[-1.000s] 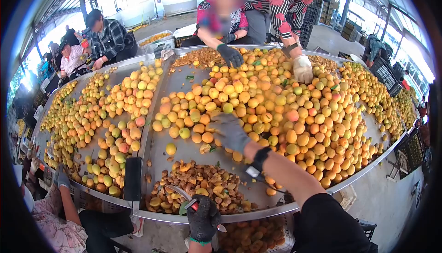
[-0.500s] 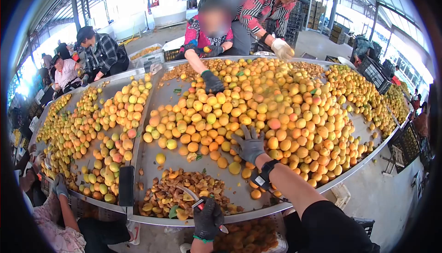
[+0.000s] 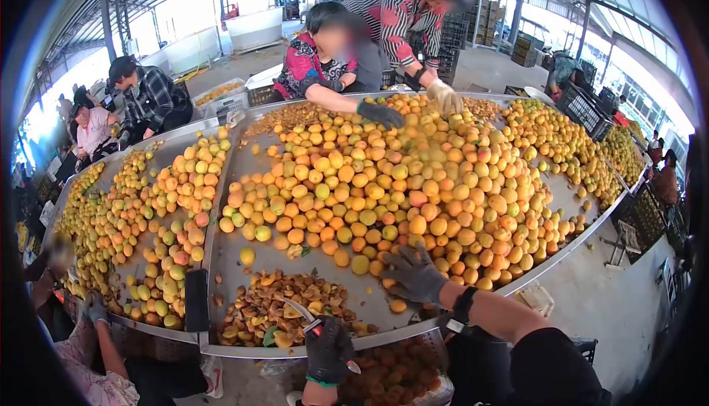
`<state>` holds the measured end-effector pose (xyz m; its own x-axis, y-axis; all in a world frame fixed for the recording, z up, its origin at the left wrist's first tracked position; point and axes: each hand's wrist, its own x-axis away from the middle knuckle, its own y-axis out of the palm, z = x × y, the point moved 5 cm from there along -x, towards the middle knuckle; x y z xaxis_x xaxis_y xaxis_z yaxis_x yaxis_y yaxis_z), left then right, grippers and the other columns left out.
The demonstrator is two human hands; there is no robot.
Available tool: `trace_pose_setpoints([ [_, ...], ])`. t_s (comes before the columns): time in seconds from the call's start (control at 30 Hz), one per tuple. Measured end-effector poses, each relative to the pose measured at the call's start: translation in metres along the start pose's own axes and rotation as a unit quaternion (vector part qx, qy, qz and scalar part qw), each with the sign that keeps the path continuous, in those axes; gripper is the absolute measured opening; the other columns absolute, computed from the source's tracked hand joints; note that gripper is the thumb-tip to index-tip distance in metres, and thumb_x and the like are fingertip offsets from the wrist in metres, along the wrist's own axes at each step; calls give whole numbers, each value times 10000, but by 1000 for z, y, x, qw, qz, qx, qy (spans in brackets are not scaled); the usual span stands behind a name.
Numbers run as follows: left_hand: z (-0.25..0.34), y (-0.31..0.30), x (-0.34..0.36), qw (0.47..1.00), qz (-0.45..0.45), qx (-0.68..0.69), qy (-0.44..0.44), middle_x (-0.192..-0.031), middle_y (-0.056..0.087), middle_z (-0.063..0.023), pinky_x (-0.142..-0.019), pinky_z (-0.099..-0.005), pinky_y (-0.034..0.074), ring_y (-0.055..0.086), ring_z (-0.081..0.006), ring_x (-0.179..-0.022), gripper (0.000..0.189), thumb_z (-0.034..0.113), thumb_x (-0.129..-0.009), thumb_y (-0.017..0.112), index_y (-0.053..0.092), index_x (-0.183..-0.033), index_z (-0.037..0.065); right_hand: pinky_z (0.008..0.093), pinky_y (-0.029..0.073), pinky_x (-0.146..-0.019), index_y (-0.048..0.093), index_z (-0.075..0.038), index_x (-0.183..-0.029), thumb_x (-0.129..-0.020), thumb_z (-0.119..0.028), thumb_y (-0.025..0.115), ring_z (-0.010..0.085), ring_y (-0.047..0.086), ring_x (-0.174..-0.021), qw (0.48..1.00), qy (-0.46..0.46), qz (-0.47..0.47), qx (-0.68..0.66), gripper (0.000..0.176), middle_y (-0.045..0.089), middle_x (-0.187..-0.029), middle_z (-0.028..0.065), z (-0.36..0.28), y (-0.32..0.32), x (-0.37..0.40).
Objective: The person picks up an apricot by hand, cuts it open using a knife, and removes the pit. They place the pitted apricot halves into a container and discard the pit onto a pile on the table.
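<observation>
My left hand, in a dark glove, is closed round a curved knife with a red handle at the table's near edge. Its blade points up and left over a heap of cut apricot scraps. My right hand, in a grey glove, has its fingers spread at the near edge of a large pile of apricots. The fingertips touch or nearly touch the fruit; whether anything lies under the palm is hidden. A few loose apricots sit on the metal table nearby.
A black slab stands at the divider, left of the scraps. Beneath the table is a crate of fruit. Across from me, a co-worker's dark-gloved hand and another's pale-gloved hand reach over the pile.
My right hand has drawn back from the pile toward the near edge. The knife stays in my left hand. Across the table, the dark-gloved hand has moved up and right.
</observation>
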<state>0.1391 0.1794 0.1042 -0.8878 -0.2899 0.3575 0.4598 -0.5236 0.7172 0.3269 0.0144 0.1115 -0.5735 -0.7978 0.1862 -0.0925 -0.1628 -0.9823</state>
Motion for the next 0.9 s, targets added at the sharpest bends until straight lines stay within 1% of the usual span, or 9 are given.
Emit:
trace_pose_setpoints([
  [0.17, -16, 2, 3, 999, -36, 30, 2, -636, 500, -42, -356, -268, 366, 455, -133, -461, 94, 106, -884, 617, 543, -942, 113, 506, -1, -1158, 464, -251, -1332, -927, -544, 391, 347, 97, -1431, 998, 38, 32, 29, 506, 156, -1556, 51, -6, 7, -36],
  [0.27, -22, 4, 10, 998, -40, 38, -22, -645, 504, -42, -357, -265, 364, 463, -137, -471, 110, 99, -881, 621, 551, -964, 115, 507, 102, -1151, 551, -229, -1230, -882, -508, 487, 404, 143, -1408, 995, 70, 64, -26, 450, 193, -1541, 89, -9, 6, -53],
  [0.43, -20, 11, 26, 999, -39, 22, -18, -639, 500, -41, -343, -262, 350, 451, -138, -442, 112, 102, -888, 611, 546, -978, 121, 460, 302, -1087, 556, -218, -1225, -854, -498, 544, 344, 265, -1376, 979, 45, 124, -153, 464, 266, -1503, 99, -6, -9, -4],
  [0.5, -17, 11, 30, 999, -32, 14, -7, -635, 497, -40, -340, -261, 344, 445, -137, -436, 105, 103, -889, 608, 542, -969, 121, 439, 437, -967, 516, -251, -1288, -829, -436, 589, 360, 462, -1236, 989, 89, 13, -116, 501, 370, -1413, 115, -7, -23, 40],
  [0.6, -15, 14, 32, 1000, -31, 4, 3, -630, 492, -38, -336, -256, 334, 438, -134, -430, 94, 105, -889, 604, 532, -948, 121, 442, 500, -844, 487, -261, -1309, -806, -393, 616, 347, 592, -1053, 974, 181, -73, -112, 536, 424, -1328, 138, -2, -16, 83],
  [0.63, -17, 14, 34, 999, -32, 0, 2, -627, 490, -35, -336, -252, 331, 436, -132, -431, 91, 106, -889, 604, 527, -937, 121, 447, 512, -802, 481, -215, -1302, -804, -400, 653, 397, 615, -952, 979, 150, -50, -130, 559, 367, -1373, 203, 8, -3, 85],
  [0.73, -25, 20, 37, 999, -42, 13, -3, -620, 487, -31, -335, -250, 324, 418, -129, -416, 77, 115, -898, 595, 522, -921, 115, 451, 506, -810, 438, -225, -1332, -818, -400, 642, 388, 612, -973, 977, 136, -21, -161, 580, 338, -1387, 193, 14, 21, 65],
  [0.87, -40, 21, 46, 999, -36, -14, -29, -632, 478, -33, -333, -274, 308, 394, -133, -417, 76, 166, -927, 568, 535, -905, 101, 442, 506, -796, 403, -231, -1360, -837, -378, 628, 359, 579, -1073, 978, 177, -41, -100, 587, 326, -1393, 154, -8, 3, 51],
  [0.9, -43, 21, 49, 998, -42, -31, -27, -630, 478, -31, -335, -274, 308, 387, -134, -407, 72, 165, -927, 566, 536, -910, 102, 442, 492, -835, 486, -217, -1290, -838, -401, 602, 310, 569, -1091, 973, 188, -41, -127, 502, 354, -1392, 91, -11, -7, 56],
])
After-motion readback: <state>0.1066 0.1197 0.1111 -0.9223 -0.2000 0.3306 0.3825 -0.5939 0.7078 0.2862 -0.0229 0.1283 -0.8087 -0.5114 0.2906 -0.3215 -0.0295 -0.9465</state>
